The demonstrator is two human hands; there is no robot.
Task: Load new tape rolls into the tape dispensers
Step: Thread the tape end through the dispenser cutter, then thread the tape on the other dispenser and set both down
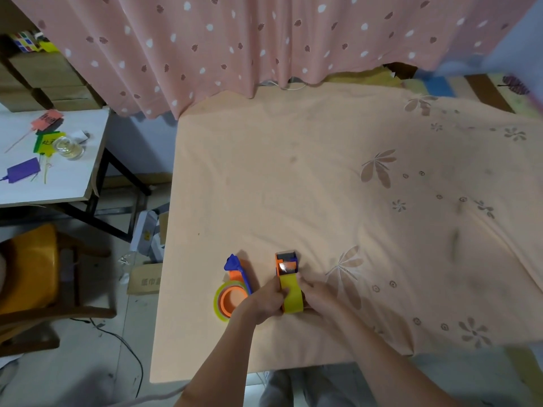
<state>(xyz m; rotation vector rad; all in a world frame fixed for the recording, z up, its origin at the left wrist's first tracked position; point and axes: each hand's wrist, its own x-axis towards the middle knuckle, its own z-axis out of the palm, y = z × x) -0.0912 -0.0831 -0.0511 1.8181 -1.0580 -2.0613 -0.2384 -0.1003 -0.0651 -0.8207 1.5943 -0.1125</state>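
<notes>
**Both hands on the second dispenser, tape near the cutter**

The left hand [266,301] and the right hand [316,298] close from both sides on a yellow tape roll [292,298] that sits in an orange and blue dispenser [286,264]. The fingers are wrapped narrow around the roll, and the dispenser head points away from the hands, with its shiny cutter part just beyond the fingertips. Whether the roll is fully seated on its hub I cannot tell, because the hands cover it.

Just to the outer side of the left hand lies another dispenser [236,273] with a roll [230,302] around its orange core; it seems already loaded. Both rest on the peach cloth [323,171] over the table.

The risk I see: if the roll is pushed in crooked, it may jam or slip off the hub. Also the tape end can stick to a finger or fold on itself before it reaches the cutter, and the soft cloth may let the dispenser slide away under pressure.
</notes>
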